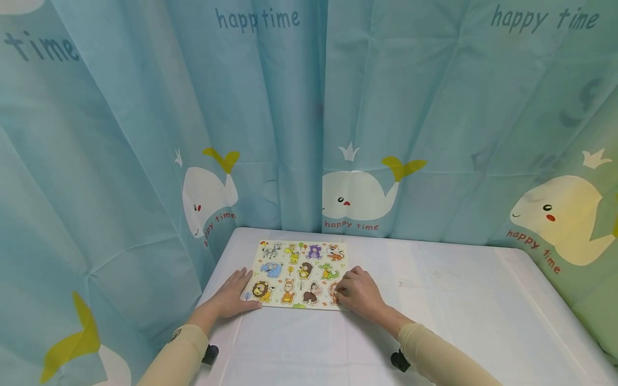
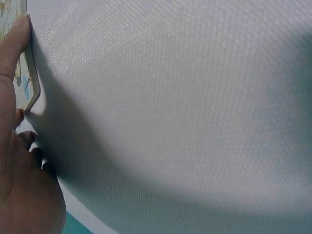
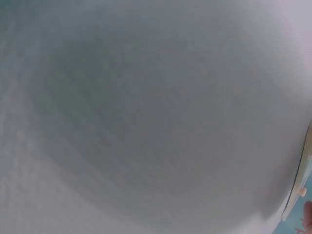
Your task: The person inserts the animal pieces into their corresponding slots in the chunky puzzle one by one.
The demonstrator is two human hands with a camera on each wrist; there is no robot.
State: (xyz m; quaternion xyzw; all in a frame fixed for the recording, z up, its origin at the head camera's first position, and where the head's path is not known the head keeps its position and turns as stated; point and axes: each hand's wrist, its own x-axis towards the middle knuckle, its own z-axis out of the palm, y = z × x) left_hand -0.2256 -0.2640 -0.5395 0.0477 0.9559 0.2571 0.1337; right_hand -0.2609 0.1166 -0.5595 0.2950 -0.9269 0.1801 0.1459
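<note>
A flat animal puzzle board [image 1: 290,287] with several animal pieces lies on the table, toward its left side. My left hand [image 1: 235,296] steadies the board's front left corner, thumb along the front edge and the other fingers, fairly straight, beside the left edge. In the left wrist view, the thumb [image 2: 15,44] rests at the board's rim [image 2: 35,83]. At the front right corner, the curled fingers of my right hand [image 1: 361,294] pinch an orange animal piece [image 1: 333,292], partly hidden under them. The right wrist view catches only a fingertip [image 3: 307,214] near a small wooden knob [image 3: 302,191].
A white cloth covers the table [image 1: 463,305], which stretches far to the right. Blue curtains [image 1: 294,123] with whale prints hang behind and on the left side. Small black devices [image 1: 399,361] sit at both wrists.
</note>
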